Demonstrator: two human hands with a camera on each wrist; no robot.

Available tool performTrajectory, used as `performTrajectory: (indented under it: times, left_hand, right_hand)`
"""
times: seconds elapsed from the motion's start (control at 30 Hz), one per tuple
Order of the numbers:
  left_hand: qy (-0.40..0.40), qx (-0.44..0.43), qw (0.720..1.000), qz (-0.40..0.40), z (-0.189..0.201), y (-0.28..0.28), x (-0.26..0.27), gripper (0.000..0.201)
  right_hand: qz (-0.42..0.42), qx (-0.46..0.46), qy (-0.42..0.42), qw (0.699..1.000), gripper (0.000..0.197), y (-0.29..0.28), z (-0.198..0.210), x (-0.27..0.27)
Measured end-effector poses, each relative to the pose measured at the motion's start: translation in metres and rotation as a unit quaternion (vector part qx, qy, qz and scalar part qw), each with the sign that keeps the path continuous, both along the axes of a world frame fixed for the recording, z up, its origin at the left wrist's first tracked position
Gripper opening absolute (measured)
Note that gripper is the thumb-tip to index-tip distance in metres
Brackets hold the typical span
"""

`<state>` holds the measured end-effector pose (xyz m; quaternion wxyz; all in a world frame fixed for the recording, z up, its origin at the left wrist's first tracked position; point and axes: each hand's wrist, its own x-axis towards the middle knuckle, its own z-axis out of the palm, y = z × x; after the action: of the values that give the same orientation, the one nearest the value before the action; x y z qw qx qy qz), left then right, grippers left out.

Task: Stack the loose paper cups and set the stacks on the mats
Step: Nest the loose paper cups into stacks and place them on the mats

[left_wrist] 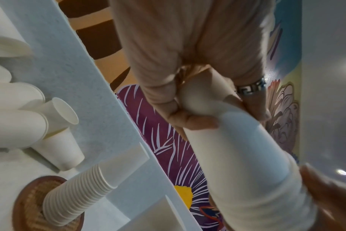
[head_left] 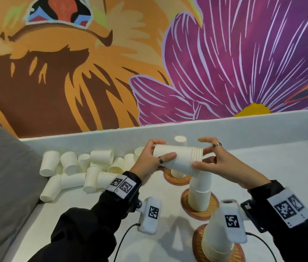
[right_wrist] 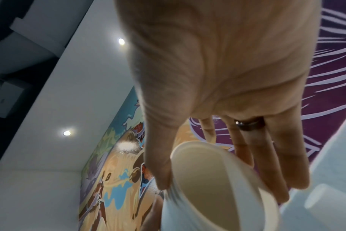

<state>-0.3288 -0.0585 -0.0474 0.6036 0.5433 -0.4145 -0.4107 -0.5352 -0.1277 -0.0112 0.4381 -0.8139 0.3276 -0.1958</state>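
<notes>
Cup stack (head_left: 179,156) horizontal; left hand (head_left: 147,159) fingers curled round base end, right hand (head_left: 223,162) fingers spread at rims.

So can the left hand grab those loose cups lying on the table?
Probably not yet. The loose cups lie close on its side with nothing between, but the left hand is gripping the stack of cups, so it would need to let go first.

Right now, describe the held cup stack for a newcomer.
Below the purple flower mural, over the white counter, the left hand grips a stack of white paper cups, right hand at its rims. It alone lies sideways; other stacks stand on woven mats.
</notes>
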Motion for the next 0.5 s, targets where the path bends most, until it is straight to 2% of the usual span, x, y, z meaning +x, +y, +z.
performTrajectory:
  times: [0.13,0.3,0.4,0.5]
  left_hand:
    - [-0.025,0.007,1.0,0.001,-0.002,-0.005,-0.017,0.053]
    - [-0.07,0.022,0.997,-0.037,-0.005,-0.006,-0.043,0.059]
    - [-0.117,0.034,0.991,-0.062,-0.013,-0.004,-0.058,0.067]
    - [-0.165,0.055,0.981,-0.081,-0.024,-0.005,-0.07,0.069]
  right_hand:
    - [0.023,0.018,0.042,0.999,0.074,-0.007,-0.018,-0.017]
    - [0.062,0.013,0.119,0.991,0.083,-0.018,-0.038,-0.036]
    - [0.088,0.034,0.14,0.986,0.093,-0.024,-0.051,-0.049]
    - [0.105,0.057,0.15,0.981,0.09,-0.026,-0.063,-0.059]
